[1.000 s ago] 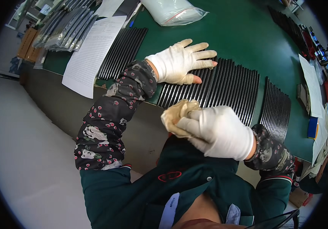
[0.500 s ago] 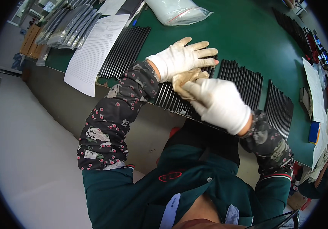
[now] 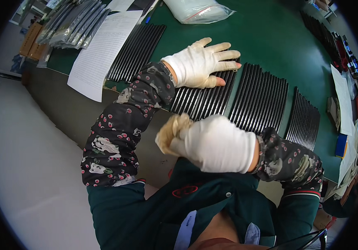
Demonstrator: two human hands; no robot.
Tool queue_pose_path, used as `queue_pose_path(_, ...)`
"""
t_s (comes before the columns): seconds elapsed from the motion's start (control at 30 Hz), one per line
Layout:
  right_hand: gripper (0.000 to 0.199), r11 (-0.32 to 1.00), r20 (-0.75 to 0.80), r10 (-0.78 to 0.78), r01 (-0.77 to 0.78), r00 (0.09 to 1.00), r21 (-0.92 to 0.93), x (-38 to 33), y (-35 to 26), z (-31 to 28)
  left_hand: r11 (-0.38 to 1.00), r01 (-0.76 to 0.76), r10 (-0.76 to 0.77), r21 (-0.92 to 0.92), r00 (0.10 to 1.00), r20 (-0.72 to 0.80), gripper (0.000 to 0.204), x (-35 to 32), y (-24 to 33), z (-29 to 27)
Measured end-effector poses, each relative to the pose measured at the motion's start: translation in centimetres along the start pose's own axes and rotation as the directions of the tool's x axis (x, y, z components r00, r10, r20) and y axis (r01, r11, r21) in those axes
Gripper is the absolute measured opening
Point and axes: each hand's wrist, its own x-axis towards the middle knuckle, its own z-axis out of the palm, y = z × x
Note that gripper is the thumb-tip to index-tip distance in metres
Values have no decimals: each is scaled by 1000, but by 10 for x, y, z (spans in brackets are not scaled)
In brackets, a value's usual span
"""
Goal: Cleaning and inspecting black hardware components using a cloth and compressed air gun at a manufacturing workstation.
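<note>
My left hand (image 3: pixel 202 62), in a white glove with bare thumb tip and one bare fingertip, lies spread over the far part of a row of thin black rods (image 3: pixel 200 100). Crumpled in my gloved right hand (image 3: pixel 218 143) is a yellowish cloth (image 3: pixel 172 133). That hand is closed round it, just off the table's near edge and in front of the rods. Further right lie a second row of black rods (image 3: pixel 259 98) and a third row (image 3: pixel 303 121). Another row of rods (image 3: pixel 137 52) is beyond my left forearm.
A printed sheet (image 3: pixel 104 54) overhangs the green table (image 3: pixel 279 33) at the left, beside a pile of bagged flat items (image 3: pixel 77 25). A clear plastic bag with white contents (image 3: pixel 197 10) lies at the back. Papers (image 3: pixel 342 100) and a blue box (image 3: pixel 341 146) line the right edge.
My right hand has drawn the cloth back off the rods toward my body and to the left. My left hand stays spread on the rods, almost where it was.
</note>
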Motion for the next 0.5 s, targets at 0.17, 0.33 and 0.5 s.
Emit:
queue_pose_path(0.17, 20, 975, -114, 155, -171, 981, -144, -4, 46, -1, 997, -1, 1, 71, 1000, 5, 68, 3, -4, 4)
queue_pose_path(0.33, 22, 975, -122, 163, -179, 979, -133, -3, 51, 7, 991, -5, 6, 136, 1000, -9, 70, 3, -8, 7)
queue_pose_path(0.5, 20, 976, -138, 145, -165, 980, -141, 1, 48, 10, 972, 183, -164, 145, 977, -136, 67, -16, -2, -20)
